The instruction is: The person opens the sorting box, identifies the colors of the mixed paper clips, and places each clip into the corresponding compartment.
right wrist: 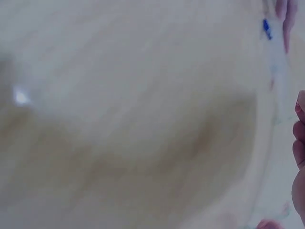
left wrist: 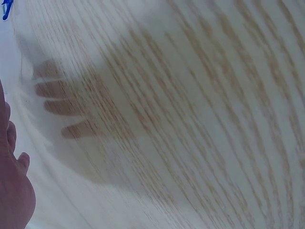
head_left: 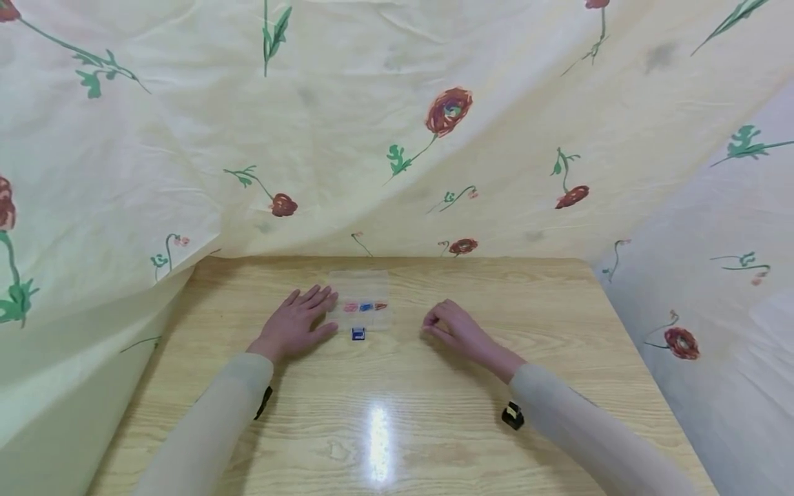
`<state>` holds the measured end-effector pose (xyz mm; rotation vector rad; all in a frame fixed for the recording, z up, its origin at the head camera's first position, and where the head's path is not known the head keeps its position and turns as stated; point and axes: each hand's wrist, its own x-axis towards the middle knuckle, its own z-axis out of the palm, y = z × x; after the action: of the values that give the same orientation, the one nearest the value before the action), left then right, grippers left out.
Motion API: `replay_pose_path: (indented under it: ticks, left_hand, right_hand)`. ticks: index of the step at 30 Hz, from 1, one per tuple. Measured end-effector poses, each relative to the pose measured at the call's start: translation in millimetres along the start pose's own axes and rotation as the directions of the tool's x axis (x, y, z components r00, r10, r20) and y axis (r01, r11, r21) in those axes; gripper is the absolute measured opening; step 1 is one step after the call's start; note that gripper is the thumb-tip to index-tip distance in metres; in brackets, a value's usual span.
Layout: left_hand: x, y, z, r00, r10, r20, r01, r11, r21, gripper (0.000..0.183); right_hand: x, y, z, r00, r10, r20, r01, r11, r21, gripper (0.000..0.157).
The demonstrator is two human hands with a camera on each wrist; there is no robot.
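A clear plastic compartment box [head_left: 378,320] lies with its lid [head_left: 358,281] folded back on the wooden table. Three compartments hold small pink pieces [head_left: 351,307], blue pieces [head_left: 366,307] and red pieces [head_left: 381,306], too small to identify. My left hand [head_left: 299,324], fingers straight and spread, rests at the box's left side. In front of the box is a small blue clip-like piece [head_left: 358,334]. To the right, apart from the box, my right hand [head_left: 462,332] has its thumb and fingers curled together. The right wrist view shows a tiny red thing [right wrist: 298,108] pinched at the fingertips, its kind unclear.
The light wooden table [head_left: 347,406] carries a bright glare spot near its front. White cloth [head_left: 347,138] with a red flower print hangs along the back and both sides. A dark wrist-worn piece [head_left: 513,415] sits under the right sleeve.
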<state>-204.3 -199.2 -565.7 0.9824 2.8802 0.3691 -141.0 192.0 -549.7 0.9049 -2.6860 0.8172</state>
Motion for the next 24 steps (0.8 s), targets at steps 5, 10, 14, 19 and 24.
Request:
replay_pose_path:
  ticks: [5, 10, 14, 19, 24]
  left_hand:
    - [-1.9, 0.6, -0.6, 1.0, 0.012, -0.011, -0.012, 1.0, 0.0, 0.074]
    - [-1.7, 0.3, 0.8, 1.0, 0.01, -0.004, -0.01, 1.0, 0.008, 0.074]
    - [-1.5, -0.5, 2.0, 1.0, 0.014, -0.013, -0.014, 1.0, -0.004, 0.074]
    - [-2.0, -0.6, 2.0, 1.0, 0.011, -0.019, -0.011, 1.0, 0.004, 0.074]
    - [-3.1, -1.1, 1.2, 1.0, 0.006, -0.023, -0.006, 1.0, -0.011, 0.073]
  right_hand:
    - [45.6, -18.9, 16.4, 0.999, -0.05, 0.014, 0.05, 0.999, -0.003, 0.007]
    - [86.2, -35.5, 30.6, 0.996, -0.078, 0.043, 0.078, 0.997, -0.005, 0.005]
    - [107.9, -44.9, 38.3, 0.994, -0.092, 0.051, 0.092, 0.996, -0.005, 0.006]
    - [123.1, -47.9, 50.3, 0.993, -0.099, 0.068, 0.101, 0.995, -0.015, 0.005]
    - [130.5, -44.9, 63.9, 0.992, -0.096, 0.079, 0.099, 0.995, -0.034, 0.007]
